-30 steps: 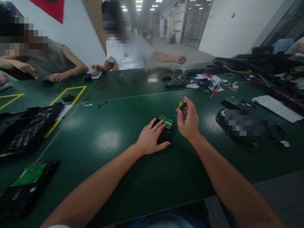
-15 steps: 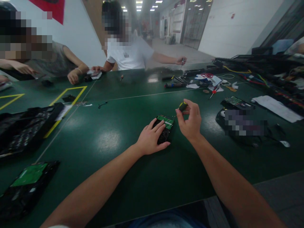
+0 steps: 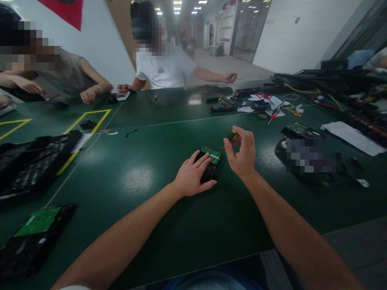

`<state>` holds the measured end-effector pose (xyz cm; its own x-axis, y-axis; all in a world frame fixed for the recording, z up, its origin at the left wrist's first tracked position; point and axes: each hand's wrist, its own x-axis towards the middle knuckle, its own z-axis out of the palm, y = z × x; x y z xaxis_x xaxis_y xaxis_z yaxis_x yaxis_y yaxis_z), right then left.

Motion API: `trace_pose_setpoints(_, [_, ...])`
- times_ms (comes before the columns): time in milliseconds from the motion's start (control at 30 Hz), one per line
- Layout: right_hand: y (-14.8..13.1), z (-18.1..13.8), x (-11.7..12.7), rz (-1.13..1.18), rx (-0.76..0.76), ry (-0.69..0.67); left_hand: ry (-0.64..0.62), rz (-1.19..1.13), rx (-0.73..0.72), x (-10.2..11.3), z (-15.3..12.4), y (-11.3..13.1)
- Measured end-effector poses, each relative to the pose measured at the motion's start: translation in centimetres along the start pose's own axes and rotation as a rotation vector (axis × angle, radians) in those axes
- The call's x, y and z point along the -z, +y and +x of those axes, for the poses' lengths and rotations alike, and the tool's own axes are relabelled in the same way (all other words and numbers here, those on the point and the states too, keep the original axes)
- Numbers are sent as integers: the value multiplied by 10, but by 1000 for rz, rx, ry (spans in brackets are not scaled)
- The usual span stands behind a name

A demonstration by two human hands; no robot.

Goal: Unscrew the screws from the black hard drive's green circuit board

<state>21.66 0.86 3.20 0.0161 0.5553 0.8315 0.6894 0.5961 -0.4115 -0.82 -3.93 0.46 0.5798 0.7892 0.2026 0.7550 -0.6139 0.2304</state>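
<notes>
A small black hard drive with a green circuit board (image 3: 211, 155) lies on the dark green table (image 3: 145, 177) in front of me. My left hand (image 3: 193, 175) rests flat on its near end, fingers spread and pressing it down. My right hand (image 3: 242, 153) is closed round the yellow and black handle of a small screwdriver (image 3: 232, 134). The tool slants down to the left, its thin tip at the board's right edge.
Two people sit across the table, hands on it. A red screwdriver (image 3: 273, 117), tools and papers lie at the back right. Another drive (image 3: 299, 129) and a black bag (image 3: 314, 169) lie to the right. A keyboard (image 3: 33, 163) and a drive (image 3: 36, 229) lie at the left.
My right hand's fingers have shifted round the screwdriver handle, which stays in place over the board. My left hand has not moved. The person at the far left has moved a hand.
</notes>
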Motion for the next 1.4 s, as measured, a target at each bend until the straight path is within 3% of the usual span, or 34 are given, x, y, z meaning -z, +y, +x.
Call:
trace_pose_setpoints(400, [4,-3,-6,49,17,12,1,14,1,0,0,0])
trace_pose_setpoints(933, [0,-6,-7,60,33,-72,2,-1,1,-1,0,-1])
trace_pose_setpoints(1400, [7,-9,-12,50,-3,-28,6,4,0,-1,0,-1])
